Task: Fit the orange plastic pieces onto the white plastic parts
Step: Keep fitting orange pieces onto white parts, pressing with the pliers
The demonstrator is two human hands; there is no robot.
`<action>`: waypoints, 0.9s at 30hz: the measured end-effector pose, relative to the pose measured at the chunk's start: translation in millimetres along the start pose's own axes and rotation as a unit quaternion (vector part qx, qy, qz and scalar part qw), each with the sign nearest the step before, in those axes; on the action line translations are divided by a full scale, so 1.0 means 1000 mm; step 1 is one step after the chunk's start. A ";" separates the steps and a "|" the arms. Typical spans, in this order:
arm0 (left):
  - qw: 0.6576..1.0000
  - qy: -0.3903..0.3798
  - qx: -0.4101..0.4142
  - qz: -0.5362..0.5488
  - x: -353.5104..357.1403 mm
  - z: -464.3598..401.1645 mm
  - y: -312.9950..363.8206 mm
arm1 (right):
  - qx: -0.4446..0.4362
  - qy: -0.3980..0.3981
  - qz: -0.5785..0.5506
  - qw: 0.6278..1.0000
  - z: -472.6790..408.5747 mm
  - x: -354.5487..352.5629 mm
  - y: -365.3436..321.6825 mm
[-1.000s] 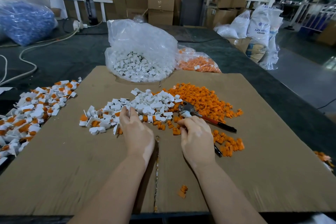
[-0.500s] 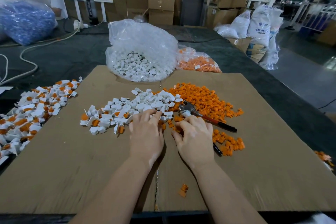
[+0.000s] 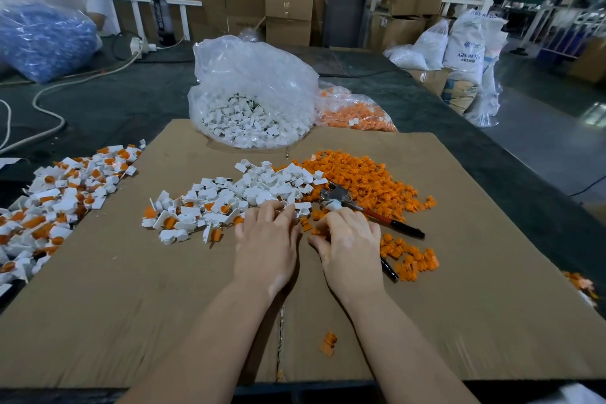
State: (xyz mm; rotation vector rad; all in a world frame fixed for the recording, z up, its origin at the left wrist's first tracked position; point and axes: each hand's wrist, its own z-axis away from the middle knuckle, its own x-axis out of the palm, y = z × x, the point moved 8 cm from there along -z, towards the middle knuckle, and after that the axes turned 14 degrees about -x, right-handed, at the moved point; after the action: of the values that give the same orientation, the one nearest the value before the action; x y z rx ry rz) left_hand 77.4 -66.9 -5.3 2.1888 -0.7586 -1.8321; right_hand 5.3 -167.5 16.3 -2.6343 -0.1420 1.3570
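Brown cardboard sheet (image 3: 459, 272) covers the dark surface (image 3: 98, 102), head view only. Both hands palm-down at centre, close together, not touching. Left hand (image 3: 267, 249) has fingers spread loosely, tips on the near edge of the white plastic parts (image 3: 262, 188); whether it grips one, cannot tell. Right hand (image 3: 349, 249) has fingers curled over small orange bits; the pinch is hidden. Orange plastic pieces (image 3: 360, 174) piled at 1 o'clock from the hands, touching the white heap. Red-handled pliers (image 3: 370, 211) lie just beyond the right hand. Assembled white-orange parts (image 3: 65, 193) heaped at 9 o'clock. Clear bag of white parts (image 3: 252, 98) at 12 o'clock.
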 end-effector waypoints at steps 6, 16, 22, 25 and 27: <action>1.000 0.001 0.008 0.022 -0.002 0.000 0.001 | -0.003 0.015 -0.017 1.000 -0.001 -0.004 -0.003; 0.992 0.000 0.030 0.126 -0.015 0.003 0.004 | -0.023 0.069 -0.056 0.996 -0.001 -0.017 -0.010; 0.981 -0.009 0.031 0.192 -0.021 0.004 0.007 | -0.024 0.032 -0.059 0.997 -0.001 -0.008 -0.005; 0.974 -0.009 0.013 0.225 -0.025 0.005 0.003 | -0.014 0.044 -0.070 0.996 -0.001 -0.009 -0.003; 0.977 -0.018 0.030 0.211 -0.024 0.007 0.006 | 0.003 0.051 -0.081 0.995 -0.001 -0.010 -0.001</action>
State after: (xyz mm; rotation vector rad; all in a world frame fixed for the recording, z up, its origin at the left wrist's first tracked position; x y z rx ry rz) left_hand 66.9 -58.4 16.6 1.8443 -1.1946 -1.6515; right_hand 0.2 -168.0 24.8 -2.6153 -0.3279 1.1681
